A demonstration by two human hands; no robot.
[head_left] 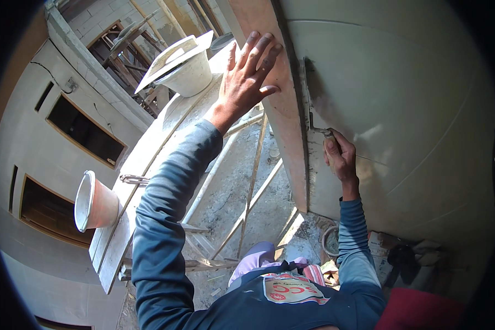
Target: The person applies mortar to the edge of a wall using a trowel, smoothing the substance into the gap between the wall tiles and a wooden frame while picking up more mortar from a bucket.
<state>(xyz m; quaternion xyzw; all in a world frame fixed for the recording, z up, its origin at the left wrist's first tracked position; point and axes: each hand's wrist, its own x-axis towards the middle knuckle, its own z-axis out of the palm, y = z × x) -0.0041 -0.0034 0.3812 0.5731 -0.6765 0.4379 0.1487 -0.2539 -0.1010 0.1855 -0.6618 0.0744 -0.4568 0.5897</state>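
My left hand (243, 82) lies with fingers spread against a long upright board (285, 118) along the wall's edge; it holds nothing. Closed round a trowel's handle is my right hand (341, 157). The narrow metal blade of the trowel (310, 104) runs along the seam where the board meets the plastered wall (401, 104). Smooth and greyish, this wall fills the right side of the view, with a dark shadow beside the blade.
At left, a plank platform (148, 159) carries a pale bucket (188, 77) with a flat board on top and an orange-white bucket (100, 203). Wooden braces (253, 203) slope underneath. A round container (331, 241) and rubble lie by the wall's foot.
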